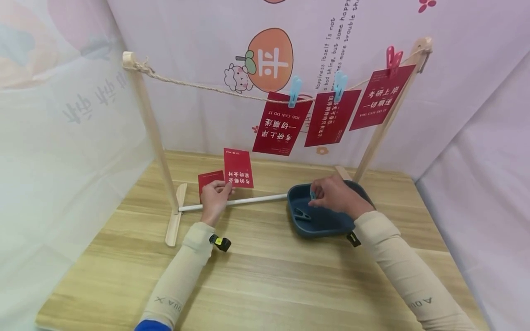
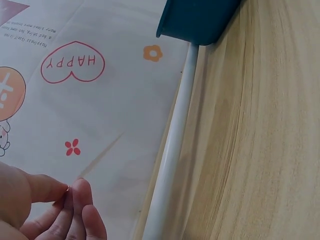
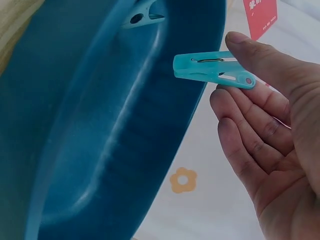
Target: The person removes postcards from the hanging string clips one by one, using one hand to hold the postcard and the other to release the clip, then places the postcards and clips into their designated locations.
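Your left hand (image 1: 216,196) holds a red card (image 1: 239,166) up above the wooden surface (image 1: 273,276) near its lower edge, thumb and fingers pressed together in a narrow fingertip pinch, while your right hand (image 1: 334,196) holds a turquoise clip (image 3: 202,67) over the blue tray (image 1: 308,232), thumb above and fingers below its handle end, parted only by the clip's thickness. A second red card (image 1: 211,176) shows just beside your left hand; whether those fingers touch it cannot be told. Another clip (image 1: 302,214) lies inside the tray. Between two wooden posts (image 1: 152,138) sags a cord (image 1: 198,85), bearing three red cards (image 1: 332,120) under two pale blue clips (image 1: 295,92) and a pink clip (image 1: 393,60). The weak point looks to be your hold on the card: pinched close to one edge, it could bend, pivot or slip should your fingers loosen or its free end brush something. The turquoise clip is gripped at its very end, and an off-centre squeeze could twist it loose into the tray. The cord looks slack enough to give, so a downward tug could set the hung cards swinging or pull a post inward. A careless turn of your left wrist could sweep the second red card aside or bump the white rod (image 1: 265,199) that runs low toward the tray
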The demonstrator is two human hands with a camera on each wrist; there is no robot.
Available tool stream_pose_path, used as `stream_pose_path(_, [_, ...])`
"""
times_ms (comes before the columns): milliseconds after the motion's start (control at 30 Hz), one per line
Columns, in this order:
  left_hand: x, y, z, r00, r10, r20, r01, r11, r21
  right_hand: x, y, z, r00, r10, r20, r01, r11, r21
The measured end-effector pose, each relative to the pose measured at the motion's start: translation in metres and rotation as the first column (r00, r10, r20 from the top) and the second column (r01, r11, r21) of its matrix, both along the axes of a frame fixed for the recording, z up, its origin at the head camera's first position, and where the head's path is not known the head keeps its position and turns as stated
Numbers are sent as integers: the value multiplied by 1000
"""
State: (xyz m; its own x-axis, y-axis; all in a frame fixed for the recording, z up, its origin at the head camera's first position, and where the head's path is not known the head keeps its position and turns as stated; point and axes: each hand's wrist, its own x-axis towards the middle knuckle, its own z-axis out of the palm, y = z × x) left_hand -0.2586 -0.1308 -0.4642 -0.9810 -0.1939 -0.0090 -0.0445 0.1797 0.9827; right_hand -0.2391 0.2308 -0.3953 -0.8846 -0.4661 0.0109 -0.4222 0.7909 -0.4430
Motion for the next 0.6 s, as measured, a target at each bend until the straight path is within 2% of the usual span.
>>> stream_pose_path(333, [-8,3,-3,999,-5,48,8,997,-71,4,-4,-3,999,34,11,-35,998,48])
stream_pose_path(600, [-15,6,-6,998,-13,62,20,994,-108,4,-8,-7,997,10,76,-18,994,107])
